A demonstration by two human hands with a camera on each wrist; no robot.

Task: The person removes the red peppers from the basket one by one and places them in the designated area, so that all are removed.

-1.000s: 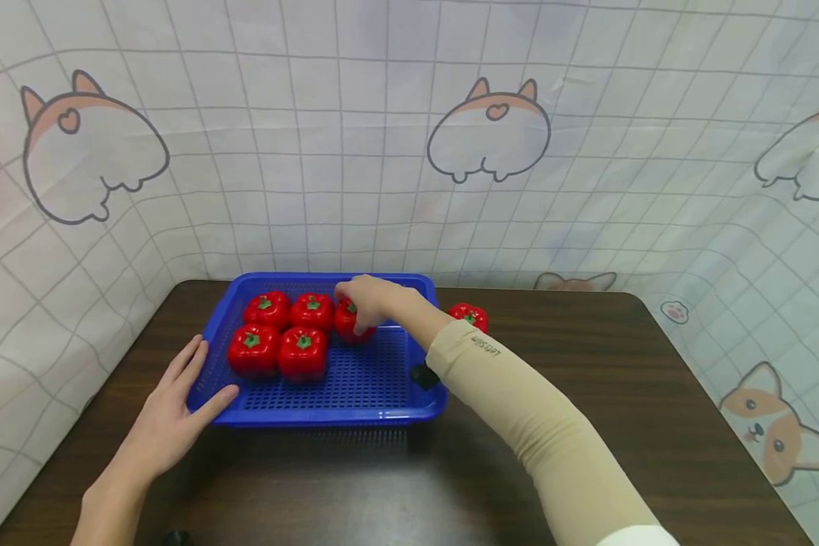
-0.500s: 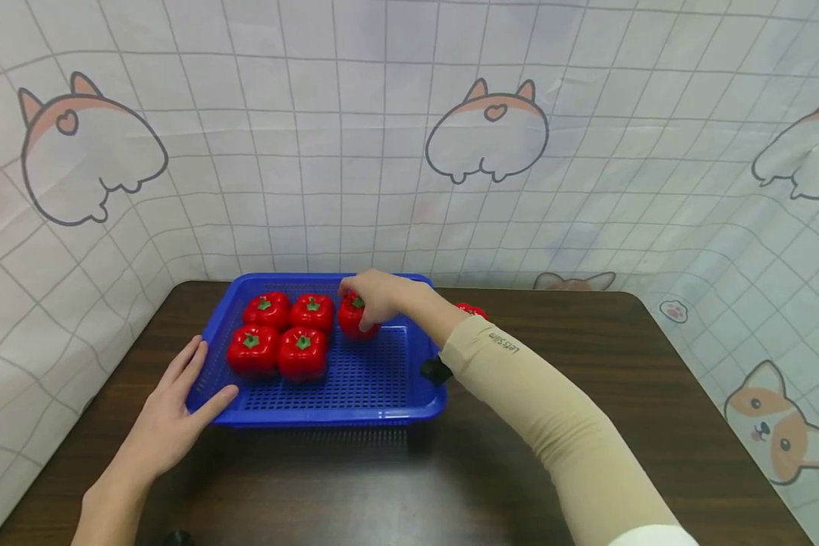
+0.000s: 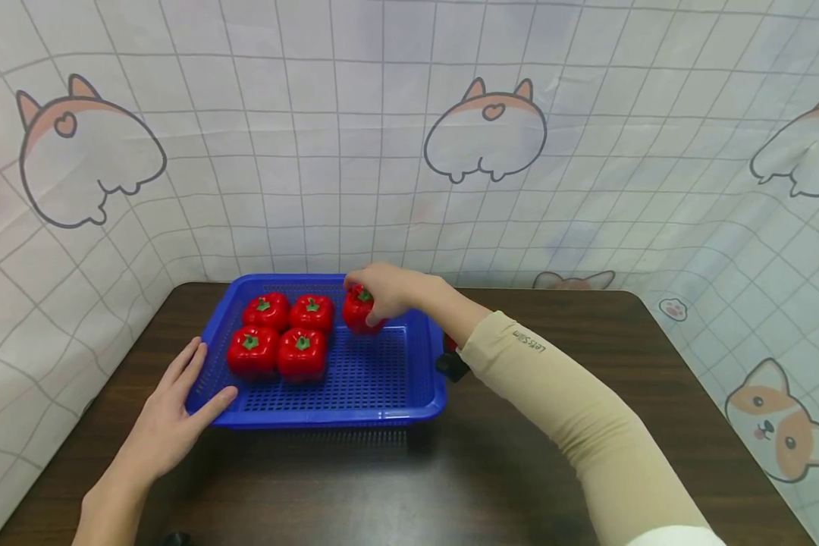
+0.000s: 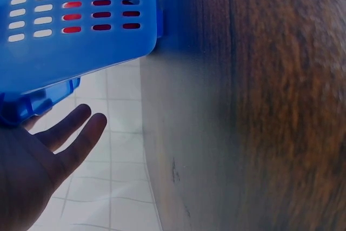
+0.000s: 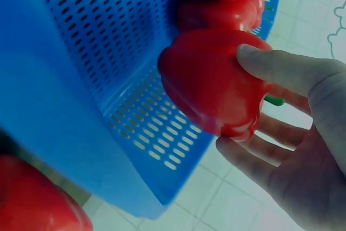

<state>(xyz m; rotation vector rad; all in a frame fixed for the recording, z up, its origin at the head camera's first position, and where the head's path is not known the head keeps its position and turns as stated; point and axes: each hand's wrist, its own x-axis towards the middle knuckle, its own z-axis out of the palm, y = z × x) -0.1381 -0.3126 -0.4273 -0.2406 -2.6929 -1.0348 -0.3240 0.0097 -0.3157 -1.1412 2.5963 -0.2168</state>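
A red bell pepper with a green stem is gripped by my right hand over the back right part of the blue basket. In the right wrist view, thumb and fingers pinch the same pepper from opposite sides, above the basket's floor. Several other red peppers sit together in the basket's left half. My left hand rests at the basket's left front corner with fingers spread; the left wrist view shows its fingers straight beside the basket wall.
One more red pepper lies outside the basket on its right, mostly hidden behind the right arm in the head view. The dark wooden table backs onto a white gridded cloth with dog drawings.
The right hand has lifted the pepper and carried it a little to the right, away from the others. The left hand and basket have stayed put.
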